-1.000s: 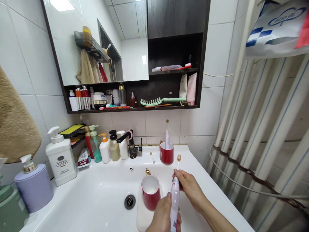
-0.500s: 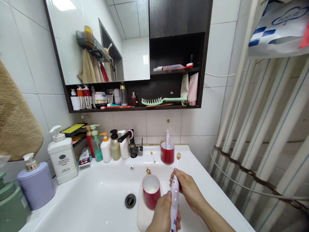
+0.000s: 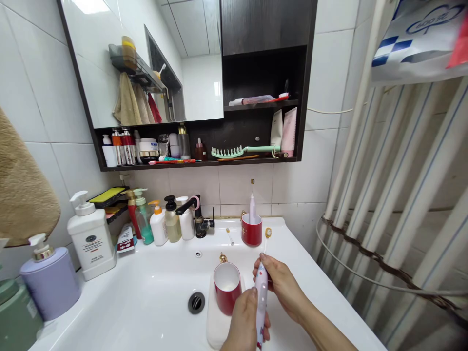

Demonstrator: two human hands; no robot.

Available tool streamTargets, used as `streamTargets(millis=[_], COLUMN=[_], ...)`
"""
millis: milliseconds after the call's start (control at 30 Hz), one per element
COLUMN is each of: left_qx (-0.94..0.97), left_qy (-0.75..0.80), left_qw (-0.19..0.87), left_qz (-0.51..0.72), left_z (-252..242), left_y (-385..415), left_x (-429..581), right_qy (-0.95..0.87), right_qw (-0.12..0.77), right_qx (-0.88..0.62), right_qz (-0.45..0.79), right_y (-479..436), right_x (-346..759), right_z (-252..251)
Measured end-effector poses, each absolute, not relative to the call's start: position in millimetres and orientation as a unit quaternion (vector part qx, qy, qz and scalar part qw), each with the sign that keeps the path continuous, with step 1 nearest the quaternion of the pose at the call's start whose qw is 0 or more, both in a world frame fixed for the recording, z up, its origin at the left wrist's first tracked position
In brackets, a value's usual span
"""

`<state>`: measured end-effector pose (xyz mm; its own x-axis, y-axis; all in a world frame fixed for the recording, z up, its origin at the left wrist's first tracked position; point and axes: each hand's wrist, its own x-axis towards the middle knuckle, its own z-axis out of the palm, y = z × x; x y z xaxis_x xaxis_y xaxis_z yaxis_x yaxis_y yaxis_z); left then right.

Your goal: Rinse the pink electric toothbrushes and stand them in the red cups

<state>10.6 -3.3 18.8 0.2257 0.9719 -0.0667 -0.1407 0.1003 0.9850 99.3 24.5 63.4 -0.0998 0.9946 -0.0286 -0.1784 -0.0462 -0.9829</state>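
Over the right side of the sink, an electric toothbrush with a pale pink, patterned handle is held upright, its brown-bristled head pointing away from me. My left hand is wrapped round the handle's lower part. The fingers of my right hand pinch the top, where the brush head meets the handle. Just left of my hands, a red cup with a white inside stands on a white pad in the basin. Beyond them, a second red cup holds another pink electric toothbrush.
A loose brush head lies on the sink ledge near the black faucet. Several pump bottles line the back left. Above hangs a dark mirror cabinet with toiletries. White pipes run along the right wall.
The view has shifted slightly. Both hands keep their hold on the electric toothbrush, with its handle turned a little; nothing else has visibly moved.
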Motion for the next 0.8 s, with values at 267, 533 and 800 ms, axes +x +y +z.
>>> streamTargets(millis=[267,533,800], left_qx=[0.475,0.520,0.642], left_qy=[0.405,0.413,0.570], left_qw=[0.633,0.572,0.207], left_qz=[0.459,0.482,0.469], left_z=[15,33,35], left_y=[0,4,13], left_x=[11,0,-38], right_qy=[-0.478,-0.547,-0.566], right_qw=[0.514,0.470,0.579], right_qx=[-0.442,-0.416,-0.443], right_qz=[0.558,0.554,0.384], right_y=[26,16,56], right_x=[98,86,72], right_z=[60,57,77])
